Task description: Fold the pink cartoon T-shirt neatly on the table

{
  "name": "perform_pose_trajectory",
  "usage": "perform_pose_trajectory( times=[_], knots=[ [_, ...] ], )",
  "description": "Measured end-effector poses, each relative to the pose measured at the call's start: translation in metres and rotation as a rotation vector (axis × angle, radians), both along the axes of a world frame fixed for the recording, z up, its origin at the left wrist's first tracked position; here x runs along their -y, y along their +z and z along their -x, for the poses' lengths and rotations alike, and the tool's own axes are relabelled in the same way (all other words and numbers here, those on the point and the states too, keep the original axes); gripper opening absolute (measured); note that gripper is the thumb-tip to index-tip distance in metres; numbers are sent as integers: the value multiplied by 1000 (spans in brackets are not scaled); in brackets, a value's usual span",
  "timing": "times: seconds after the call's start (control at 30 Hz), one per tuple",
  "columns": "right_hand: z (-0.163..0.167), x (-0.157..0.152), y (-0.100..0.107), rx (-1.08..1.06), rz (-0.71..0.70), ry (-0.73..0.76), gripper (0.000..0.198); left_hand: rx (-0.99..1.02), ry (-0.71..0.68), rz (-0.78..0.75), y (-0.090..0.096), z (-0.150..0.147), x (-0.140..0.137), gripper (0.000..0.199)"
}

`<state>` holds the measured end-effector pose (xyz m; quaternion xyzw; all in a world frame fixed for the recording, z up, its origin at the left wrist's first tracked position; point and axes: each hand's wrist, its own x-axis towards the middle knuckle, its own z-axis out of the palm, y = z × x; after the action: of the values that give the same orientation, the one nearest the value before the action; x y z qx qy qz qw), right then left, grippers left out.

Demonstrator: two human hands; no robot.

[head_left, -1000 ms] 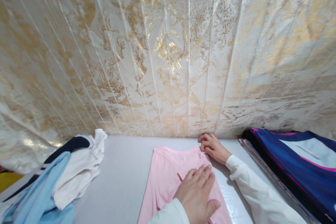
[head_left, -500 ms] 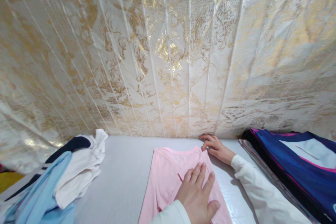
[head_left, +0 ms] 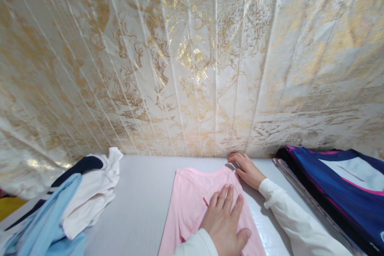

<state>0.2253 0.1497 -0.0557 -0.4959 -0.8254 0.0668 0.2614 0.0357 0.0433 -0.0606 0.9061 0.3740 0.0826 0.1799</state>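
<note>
A pink long-sleeved-looking top (head_left: 207, 180) lies face-up or face-down, I cannot tell which, on the pale surface, its neckline toward the wall. My left hand (head_left: 223, 220) rests flat on the middle of it, palm down, fingers spread. Beside the garment's upper right corner is my right hand (head_left: 246, 170), fingers stretched out toward the wall and slightly bent, holding nothing that I can see. The lower part of the top runs out of view under my left sleeve.
On the left lies a loose heap of clothes: a white garment (head_left: 93, 198), a light blue garment (head_left: 57, 216) and dark cloth. A folded stack with a navy garment (head_left: 315, 172) on top stands at right. Behind rises a gold-patterned wall covering (head_left: 192, 68).
My right hand has lifted its fingers off the top's upper right corner and shifted slightly left toward the wall. My left hand stays flat on the top.
</note>
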Motion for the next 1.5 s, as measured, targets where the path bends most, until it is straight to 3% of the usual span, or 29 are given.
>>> perform_pose_trajectory(
  times=[0.2, 0.37, 0.53, 0.67, 0.8, 0.93, 1.03, 1.13, 1.3, 1.5],
  knots=[
    [10, 7, -16, 66, -62, -81, 42, 110, 9, 23, 9, 4, 5, 63],
    [0, -1, -33, 78, -94, -170, 42, 143, 2, 26, 13, 6, 8, 64],
    [-3, 13, -28, -36, -108, -144, 41, 136, -15, -36, 23, 13, 6, 62],
    [1, 51, -20, -44, -76, -126, 43, 39, 137, -154, 54, 51, -7, 51],
    [9, 97, -21, -23, -80, -63, 46, -60, 322, -193, 73, 105, -11, 57],
    [29, 135, -23, 52, -60, -11, 46, -97, 368, -202, 63, 131, 18, 57],
    [47, 151, -21, 143, -13, 17, 50, -102, 324, -198, 44, 128, 46, 49],
    [61, 158, -21, 227, 23, 7, 57, -76, 242, -189, 24, 120, 63, 58],
    [66, 162, -22, 304, 54, 2, 68, -76, 161, -165, 5, 117, 63, 65],
    [64, 163, -25, 286, 42, -3, 69, 38, 161, -213, 9, 128, 55, 62]
  ],
)
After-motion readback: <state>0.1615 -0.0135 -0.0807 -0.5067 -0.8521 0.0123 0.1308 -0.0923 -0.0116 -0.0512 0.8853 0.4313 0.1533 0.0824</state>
